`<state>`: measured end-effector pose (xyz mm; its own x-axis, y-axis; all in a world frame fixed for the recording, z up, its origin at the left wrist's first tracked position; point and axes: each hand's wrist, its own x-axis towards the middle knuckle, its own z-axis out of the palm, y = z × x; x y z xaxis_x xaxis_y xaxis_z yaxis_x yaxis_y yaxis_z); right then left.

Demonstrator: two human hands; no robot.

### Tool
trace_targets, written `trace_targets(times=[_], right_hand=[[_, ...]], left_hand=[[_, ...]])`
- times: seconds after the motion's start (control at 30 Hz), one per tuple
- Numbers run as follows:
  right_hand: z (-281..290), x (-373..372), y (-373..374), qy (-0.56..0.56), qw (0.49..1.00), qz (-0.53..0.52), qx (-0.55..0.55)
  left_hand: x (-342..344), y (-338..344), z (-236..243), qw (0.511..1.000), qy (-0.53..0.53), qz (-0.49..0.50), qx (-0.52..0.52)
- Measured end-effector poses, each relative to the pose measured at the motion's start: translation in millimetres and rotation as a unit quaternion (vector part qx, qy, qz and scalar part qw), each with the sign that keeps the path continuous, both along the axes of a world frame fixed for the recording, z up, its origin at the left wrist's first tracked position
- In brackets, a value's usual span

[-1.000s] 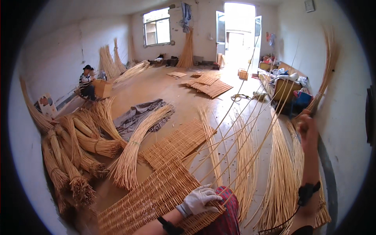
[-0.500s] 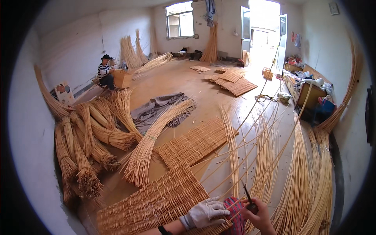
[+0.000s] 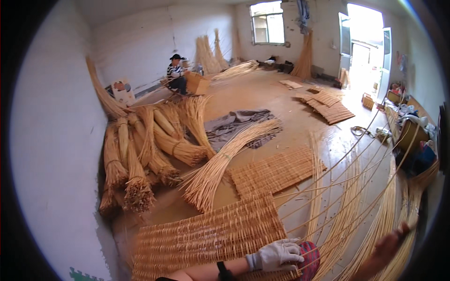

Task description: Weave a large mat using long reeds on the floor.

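A: Left hand, white knit glove, lies flat with fingers together, pressing the near edge of the woven wicker mat. It grips nothing. A red plaid cloth sits just right of the glove, probably over a knee.

B: Right hand?

A: Right hand is bare, blurred, low at the right edge. It touches the loose willow rods fanning up and away from the mat. Can't tell whether the fingers are closed on a rod or only brushing them.

B: Step?

A: My read: weaving is mid-panel. The mat is pinned by the left hand while the right sorts out a rod. Next move calls for one rod singled out of the fan and threaded across the uprights, with the left keeping the edge from lifting.

B: Materials?

A: Rods are pale, peeled, thin, springy, and bow in long arcs. The mat is a dense ribbed weave, stiff-looking, flat on the floor. A second, smaller mat lies just beyond it. Further out there's a flared sheaf of rods over a grey cloth, and tied bundles by the left wall. Another person sits far back.
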<state>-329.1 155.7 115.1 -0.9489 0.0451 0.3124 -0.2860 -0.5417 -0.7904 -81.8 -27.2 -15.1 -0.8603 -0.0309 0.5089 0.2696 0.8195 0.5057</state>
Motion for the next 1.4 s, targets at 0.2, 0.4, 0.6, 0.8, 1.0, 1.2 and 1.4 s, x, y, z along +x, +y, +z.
trace_targets(times=[0.2,0.4,0.6,0.8,1.0,1.2,1.4], right_hand=[[-62,100,18,0.220,0.967,0.106,0.078],[-108,94,25,-0.028,0.973,0.116,0.200],[-129,89,24,-0.029,0.963,0.163,0.215],[-146,84,27,-0.053,0.960,0.184,0.203],[-164,79,23,-0.050,0.961,0.183,0.201],[-168,83,18,-0.068,0.954,0.215,0.198],[-163,90,-1,-0.171,0.943,0.265,0.109]], left_hand=[[0,-1,-3,1.000,0.015,0.007,0.006],[2,-1,3,1.000,0.011,0.002,0.001],[1,2,1,1.000,0.014,0.009,0.020],[1,2,-3,1.000,0.007,0.008,0.009],[1,1,-1,1.000,0.005,0.004,0.001],[0,-1,-10,1.000,0.023,0.005,0.018],[0,1,-2,0.999,0.025,-0.011,0.026]])
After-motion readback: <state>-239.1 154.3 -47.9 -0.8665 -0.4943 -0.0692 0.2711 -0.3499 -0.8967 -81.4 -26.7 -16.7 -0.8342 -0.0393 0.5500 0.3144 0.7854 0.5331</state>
